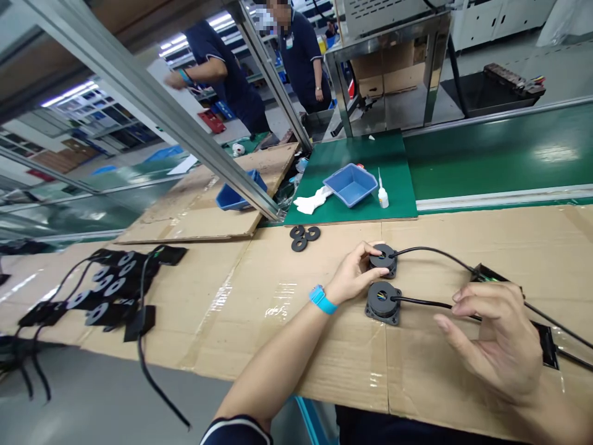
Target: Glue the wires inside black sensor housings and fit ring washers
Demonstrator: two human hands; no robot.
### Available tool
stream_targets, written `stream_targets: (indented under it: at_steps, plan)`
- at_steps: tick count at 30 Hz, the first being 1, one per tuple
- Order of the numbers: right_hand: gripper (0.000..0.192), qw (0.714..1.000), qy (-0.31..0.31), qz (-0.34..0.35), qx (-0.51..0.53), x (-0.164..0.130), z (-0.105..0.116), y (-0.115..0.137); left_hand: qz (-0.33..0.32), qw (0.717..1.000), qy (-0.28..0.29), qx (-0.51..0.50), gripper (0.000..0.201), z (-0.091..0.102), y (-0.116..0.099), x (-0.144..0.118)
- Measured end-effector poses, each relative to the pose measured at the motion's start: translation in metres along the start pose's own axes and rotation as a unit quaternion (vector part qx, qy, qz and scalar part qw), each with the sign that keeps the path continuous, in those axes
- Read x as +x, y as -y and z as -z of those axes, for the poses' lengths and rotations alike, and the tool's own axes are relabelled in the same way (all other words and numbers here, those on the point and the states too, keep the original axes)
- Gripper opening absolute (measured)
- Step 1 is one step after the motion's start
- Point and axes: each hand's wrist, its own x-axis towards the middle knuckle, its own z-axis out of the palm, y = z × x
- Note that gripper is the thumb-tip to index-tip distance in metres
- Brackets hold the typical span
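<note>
My left hand (354,273), with a blue wristband (323,300), has its thumb and fingers closed on the sides of a round black housing (388,262). A second round black housing (382,303) with a flanged base lies just nearer to me, coloured wires showing in its centre hole. From each one a black cable (424,302) runs right towards black rectangular parts (546,343). My right hand (498,343) hovers over the cables, thumb and fingers apart, nothing between them. Part of the cables and rectangular parts is hidden behind it.
Three black rings (299,244) lie beyond my left hand. On a green mat (315,161) are a blue bin (352,185), a white cloth (311,202) and a small bottle (383,196). Several black cabled parts (115,287) cover the left side. A metal post (152,105) slants across. Two people stand behind.
</note>
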Motion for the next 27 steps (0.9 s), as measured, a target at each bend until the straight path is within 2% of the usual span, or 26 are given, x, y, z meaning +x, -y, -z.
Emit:
stream_targets:
  at_steps: [2, 4, 6, 7, 8, 10, 12, 15, 17, 19, 21, 24, 27]
  plan:
    - [0.021, 1.000, 0.009, 0.000, -0.024, 0.002, 0.003, -0.003, 0.018, 0.998, 0.061, 0.003, 0.047, 0.011, -0.002, -0.006]
    - [0.024, 0.996, 0.058, -0.003, -0.070, 0.003, 0.013, -0.008, 0.021, 0.991, 0.128, 0.032, 0.081, 0.018, -0.007, -0.016]
    - [0.044, 0.981, 0.137, -0.006, -0.135, 0.000, 0.031, -0.017, 0.024, 0.976, 0.181, 0.120, 0.126, 0.020, -0.012, -0.028]
    - [0.055, 0.970, 0.174, -0.007, -0.170, -0.004, 0.041, -0.023, 0.029, 0.965, 0.194, 0.175, 0.137, 0.019, -0.012, -0.033]
    - [0.063, 0.958, 0.204, -0.008, -0.203, -0.010, 0.053, -0.029, 0.035, 0.953, 0.201, 0.226, 0.140, 0.017, -0.012, -0.037]
    - [0.075, 0.934, 0.244, -0.016, -0.260, -0.027, 0.073, -0.043, 0.044, 0.938, 0.200, 0.278, 0.133, 0.013, -0.009, -0.042]
    - [0.081, 0.915, 0.270, -0.025, -0.299, -0.046, 0.086, -0.057, 0.039, 0.936, 0.208, 0.281, 0.128, 0.010, -0.006, -0.041]
    - [0.075, 0.903, 0.278, -0.029, -0.326, -0.067, 0.092, -0.070, -0.002, 0.939, 0.210, 0.272, 0.130, 0.008, -0.008, -0.037]
    - [0.068, 0.906, 0.268, -0.033, -0.325, -0.072, 0.090, -0.069, -0.063, 0.945, 0.168, 0.275, 0.122, 0.005, -0.012, -0.038]
    - [0.062, 0.915, 0.249, -0.035, -0.316, -0.071, 0.086, -0.061, -0.136, 0.941, 0.090, 0.295, 0.096, 0.000, -0.015, -0.044]
    - [0.054, 0.927, 0.225, -0.036, -0.298, -0.064, 0.078, -0.049, -0.172, 0.935, 0.011, 0.311, 0.071, -0.007, -0.018, -0.052]
    - [0.042, 0.942, 0.229, -0.022, -0.246, -0.044, 0.058, -0.033, -0.111, 0.945, -0.042, 0.306, 0.061, -0.018, -0.021, -0.062]
    - [0.031, 0.942, 0.271, 0.013, -0.197, -0.021, 0.035, -0.025, -0.021, 0.979, -0.023, 0.203, 0.058, -0.026, -0.026, -0.065]
